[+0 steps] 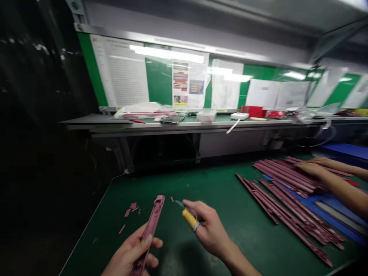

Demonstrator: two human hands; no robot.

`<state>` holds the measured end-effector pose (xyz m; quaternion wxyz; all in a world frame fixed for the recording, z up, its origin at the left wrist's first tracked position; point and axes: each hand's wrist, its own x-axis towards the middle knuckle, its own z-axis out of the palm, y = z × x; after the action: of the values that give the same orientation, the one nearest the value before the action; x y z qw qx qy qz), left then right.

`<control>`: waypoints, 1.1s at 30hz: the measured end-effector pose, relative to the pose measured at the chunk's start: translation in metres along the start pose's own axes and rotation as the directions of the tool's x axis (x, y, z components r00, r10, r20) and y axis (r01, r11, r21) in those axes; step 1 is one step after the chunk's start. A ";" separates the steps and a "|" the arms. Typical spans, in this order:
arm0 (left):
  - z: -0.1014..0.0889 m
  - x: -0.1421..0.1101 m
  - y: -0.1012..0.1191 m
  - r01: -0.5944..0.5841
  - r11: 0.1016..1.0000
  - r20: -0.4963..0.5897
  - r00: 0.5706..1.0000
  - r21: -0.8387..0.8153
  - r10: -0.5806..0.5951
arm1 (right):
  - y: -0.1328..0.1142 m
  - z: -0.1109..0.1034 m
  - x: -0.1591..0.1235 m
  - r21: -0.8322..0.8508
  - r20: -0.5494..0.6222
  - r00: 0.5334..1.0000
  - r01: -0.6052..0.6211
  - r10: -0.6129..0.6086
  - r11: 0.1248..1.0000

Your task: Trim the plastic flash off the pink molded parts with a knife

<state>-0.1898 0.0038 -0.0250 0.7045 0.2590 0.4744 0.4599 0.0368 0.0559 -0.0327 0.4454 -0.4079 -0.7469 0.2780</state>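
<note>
My left hand [133, 249] is closed around a long mauve plastic strip [153, 220], tilted with its far end up and away from me. That far end has a notch and a rough, uneven surface. To its right, my right hand [212, 226] grips a small knife whose thin blade [179, 204] points left toward the strip, apart from it. A yellow wrap [189, 218] sits at the thumb; the knife's handle is mostly hidden by the fingers. A small mauve scrap [172, 199] shows near the blade tip.
Mauve offcuts [132, 207] lie on the green table [212, 184] at left. Several mauve strips [290, 214] lie at right, with a further pile [287, 174] where another person's hands [313, 168] reach in. A shelf [189, 125] holding a clear box [206, 115] runs along the back.
</note>
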 end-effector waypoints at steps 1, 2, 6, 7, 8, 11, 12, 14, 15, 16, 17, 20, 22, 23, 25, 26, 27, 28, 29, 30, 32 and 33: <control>0.004 -0.005 0.004 0.001 1.000 0.010 1.000 0.015 -0.002 | -0.001 0.001 0.003 -0.090 -0.029 0.996 0.085 -0.088 0.992; 0.006 -0.009 0.008 0.006 1.000 0.021 1.000 0.024 -0.007 | -0.002 0.003 0.006 -0.161 -0.034 0.986 0.154 -0.161 0.975; 0.006 -0.015 0.013 0.014 1.000 0.061 0.998 0.026 -0.016 | -0.007 0.012 0.014 -0.322 -0.002 0.958 0.270 -0.286 0.907; 0.005 -0.015 0.013 0.015 1.000 0.068 0.998 0.023 -0.017 | -0.008 0.013 0.015 -0.341 0.007 0.954 0.285 -0.300 0.896; 0.003 -0.014 0.012 0.017 1.000 0.075 0.997 0.024 -0.019 | -0.008 0.014 0.015 -0.355 0.014 0.950 0.296 -0.311 0.887; 0.000 -0.012 0.010 0.023 0.999 0.101 0.995 0.035 -0.026 | -0.009 0.015 0.013 -0.382 0.036 0.950 0.299 -0.309 0.874; -0.001 -0.011 0.009 0.028 0.999 0.114 0.993 0.042 -0.032 | -0.009 0.015 0.013 -0.388 0.043 0.954 0.290 -0.297 0.875; -0.003 -0.009 0.008 0.031 0.998 0.129 0.991 0.061 -0.039 | -0.007 0.015 0.012 -0.388 0.054 0.961 0.270 -0.270 0.881; -0.004 -0.008 0.007 0.027 0.997 0.129 0.991 0.077 -0.037 | -0.007 0.015 0.011 -0.377 0.059 0.964 0.260 -0.258 0.889; -0.005 -0.008 0.006 0.014 0.995 0.124 0.992 0.099 -0.027 | -0.006 0.015 0.011 -0.353 0.061 0.968 0.250 -0.244 0.902; -0.007 -0.007 0.005 -0.002 0.992 0.126 0.992 0.127 -0.014 | -0.006 0.015 0.011 -0.315 0.069 0.971 0.238 -0.228 0.919; -0.010 -0.009 0.005 -0.059 0.969 0.172 0.985 0.238 0.018 | -0.006 0.012 0.014 -0.129 0.128 0.979 0.174 -0.158 0.976; -0.009 -0.012 0.006 -0.089 0.947 0.196 0.980 0.310 0.028 | -0.006 0.007 0.017 0.001 0.182 0.978 0.105 -0.103 0.995; -0.007 -0.014 0.007 -0.099 0.935 0.193 0.981 0.340 0.033 | -0.005 0.005 0.019 0.056 0.210 0.975 0.069 -0.079 0.996; -0.002 -0.019 0.010 -0.121 0.914 0.167 0.984 0.388 0.060 | -0.003 0.000 0.022 0.154 0.265 0.963 0.003 -0.044 0.988; 0.001 -0.021 0.011 -0.136 0.904 0.150 0.985 0.406 0.081 | -0.001 -0.002 0.024 0.208 0.293 0.955 -0.030 -0.033 0.978; 0.003 -0.023 0.011 -0.155 0.893 0.134 0.985 0.422 0.108 | 0.001 -0.003 0.026 0.278 0.315 0.949 -0.070 -0.022 0.958; 0.004 -0.024 0.012 -0.174 0.882 0.116 0.984 0.437 0.137 | 0.004 -0.003 0.027 0.358 0.331 0.944 -0.121 -0.005 0.926; 0.005 -0.025 0.012 -0.188 0.871 0.101 0.982 0.454 0.159 | 0.006 -0.002 0.028 0.438 0.342 0.940 -0.178 0.019 0.881; 0.005 -0.026 0.012 -0.194 0.861 0.089 0.981 0.471 0.172 | 0.007 -0.002 0.029 0.504 0.353 0.935 -0.232 0.047 0.832; 0.003 -0.027 0.013 -0.195 0.840 0.069 0.980 0.506 0.186 | 0.009 -0.002 0.031 0.560 0.410 0.906 -0.342 0.106 0.755; 0.002 -0.027 0.013 -0.194 0.830 0.064 0.980 0.522 0.189 | 0.010 -0.002 0.032 0.550 0.465 0.876 -0.400 0.129 0.733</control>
<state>-0.1967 -0.0148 -0.0018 0.5594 0.4903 0.5502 0.3794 0.0337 0.0886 -0.0253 0.3498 -0.2737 -0.6164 0.6502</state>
